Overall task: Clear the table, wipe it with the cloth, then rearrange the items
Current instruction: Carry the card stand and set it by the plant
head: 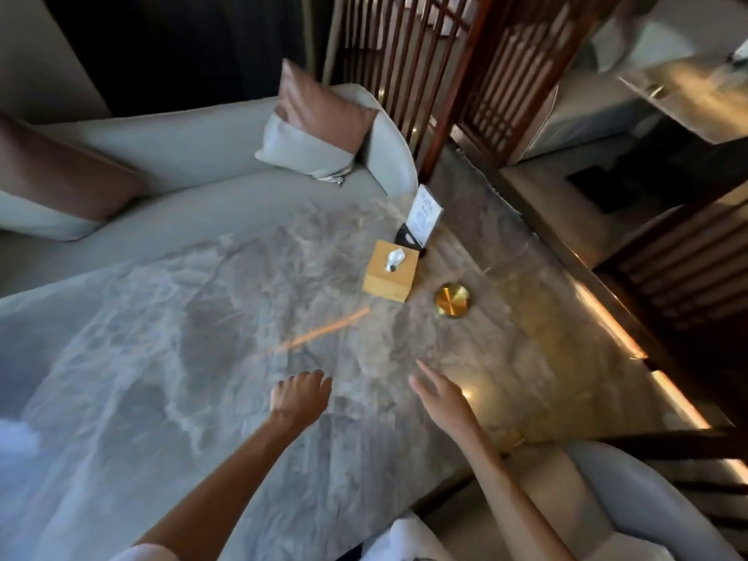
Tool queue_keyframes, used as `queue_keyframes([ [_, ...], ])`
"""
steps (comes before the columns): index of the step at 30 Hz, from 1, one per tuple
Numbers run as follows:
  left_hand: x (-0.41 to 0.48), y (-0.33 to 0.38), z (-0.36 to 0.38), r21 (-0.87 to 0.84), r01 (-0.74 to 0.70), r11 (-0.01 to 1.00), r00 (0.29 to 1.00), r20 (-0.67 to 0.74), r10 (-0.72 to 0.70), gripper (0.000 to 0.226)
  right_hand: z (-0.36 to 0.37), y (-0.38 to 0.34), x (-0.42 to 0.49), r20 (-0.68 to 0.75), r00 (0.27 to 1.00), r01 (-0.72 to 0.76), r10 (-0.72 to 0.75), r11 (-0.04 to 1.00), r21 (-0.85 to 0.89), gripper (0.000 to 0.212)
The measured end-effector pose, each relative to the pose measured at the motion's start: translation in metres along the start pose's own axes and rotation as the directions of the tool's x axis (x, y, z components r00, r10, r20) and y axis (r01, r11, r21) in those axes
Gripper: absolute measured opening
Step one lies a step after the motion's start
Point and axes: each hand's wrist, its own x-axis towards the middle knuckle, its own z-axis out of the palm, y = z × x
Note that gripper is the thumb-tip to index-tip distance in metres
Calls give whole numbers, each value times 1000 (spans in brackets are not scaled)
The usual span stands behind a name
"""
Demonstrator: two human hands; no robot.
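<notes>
1. Far L: brown cushion (60, 176) leans on the pale sofa (170, 143). A second brown-and-white cushion (319, 127) stands at the sofa's R end, against the armrest.
2. Counter (154, 317): grey-white marble top, running from the L edge of view to the R. A blurred white patch (16, 443) sits at its L edge; I cannot tell what it is.
3. An orange light streak (324, 330) crosses the counter approx. mid-span.
4. My left hand (301, 394): palm down over the counter, fingers loosely curled under, nothing in it. Contact w/ the surface: cannot tell.
5. Tissue box (390, 271): wooden cube, one white tissue sticking up from the top slot. It stands on the counter, well beyond both hands.
6. White fabric (404, 536) at the bottom edge, betw. my forearms. I cannot tell if it is the cloth or my clothing.
7. Sign card (424, 214): white, upright in a dark holder, just behind the tissue box on its far side.
8. My right hand (439, 392): fingers straight and spread, released, nothing held. It hovers low over the counter, pointing toward the box.
9. Gold dish (452, 299): round, flat on the counter, just R of the tissue box, not touching it.
10. Wooden lattice screen (485, 74) stands beyond the counter's far R edge.
11. Pale chair (647, 496) at lower R, beside the counter's near corner.
</notes>
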Motion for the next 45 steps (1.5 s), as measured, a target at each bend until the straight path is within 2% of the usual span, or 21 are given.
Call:
queue_keyframes([
  [5,46,45,-8,-74,69,995,997,21,-68,47,-51,29,59,-22,999,-36,40,990,133,60],
  [12,111,110,-23,-103,244,964,968,89,-236,45,-117,51,145,69,997,-50,43,992,112,58],
  [15,138,138,-35,-94,246,965,969,57,-242,44,-138,56,177,71,996,-63,52,985,162,66],
  [17,159,158,-51,-119,227,967,973,-15,-231,42,-152,54,203,64,997,-45,33,978,202,58],
  [19,187,177,-72,-118,180,976,975,-108,-193,35,-165,44,230,64,998,-20,4,969,247,48],
  [22,239,205,-104,-93,98,991,975,-191,-115,25,-179,22,274,37,999,9,-20,958,287,47],
  [23,259,213,-115,-85,64,994,973,-217,-81,30,-180,16,292,30,999,5,-14,953,303,48],
  [26,318,233,-141,-22,-98,995,961,-261,89,62,-173,1,342,69,998,-26,2,937,350,58],
  [28,349,242,-152,87,-204,975,943,-249,219,78,-165,-6,367,102,995,-37,2,941,337,65],
  [30,373,245,-158,224,-275,935,924,-206,321,85,-156,-11,386,128,992,-42,-2,939,340,66],
  [33,397,243,-158,381,-357,853,884,-157,440,75,-141,-10,407,126,991,-2,-36,957,289,56],
  [36,412,240,-154,394,-400,828,854,-167,492,59,-133,-8,414,96,994,18,-42,971,240,30],
  [41,423,241,-149,367,-443,818,813,-219,539,42,-130,-15,415,4,996,84,-87,975,206,44],
  [45,423,244,-158,300,-424,854,823,-266,502,35,-137,-16,417,-35,996,89,-85,990,112,37],
])
